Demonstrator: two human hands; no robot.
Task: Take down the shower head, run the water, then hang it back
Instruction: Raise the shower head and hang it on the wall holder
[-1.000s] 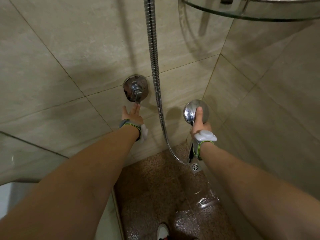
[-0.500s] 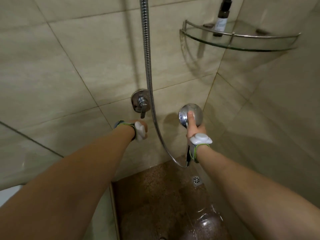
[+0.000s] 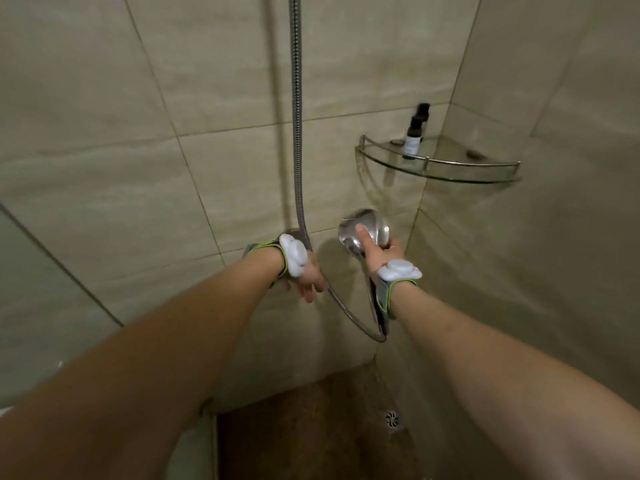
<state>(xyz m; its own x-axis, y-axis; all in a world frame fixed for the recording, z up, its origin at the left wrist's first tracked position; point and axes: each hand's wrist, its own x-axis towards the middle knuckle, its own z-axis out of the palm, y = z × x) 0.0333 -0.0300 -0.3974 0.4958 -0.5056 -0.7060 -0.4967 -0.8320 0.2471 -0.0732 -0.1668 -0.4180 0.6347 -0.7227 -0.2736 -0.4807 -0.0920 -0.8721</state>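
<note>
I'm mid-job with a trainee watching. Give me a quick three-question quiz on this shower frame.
1. True or false: the shower head is hanging in a wall holder.
2. Multiple choice: the small dark bottle stands on A) the floor, B) the glass corner shelf, C) the valve.
3. Fill in: the metal hose runs down the wall, then loops up to the handle held by the ____ hand.

Key
1. False: the right hand holds it, thumb on its back.
2. B.
3. Right. The left hand is down at the wall where the hose passes; the valve is hidden behind it.
</note>
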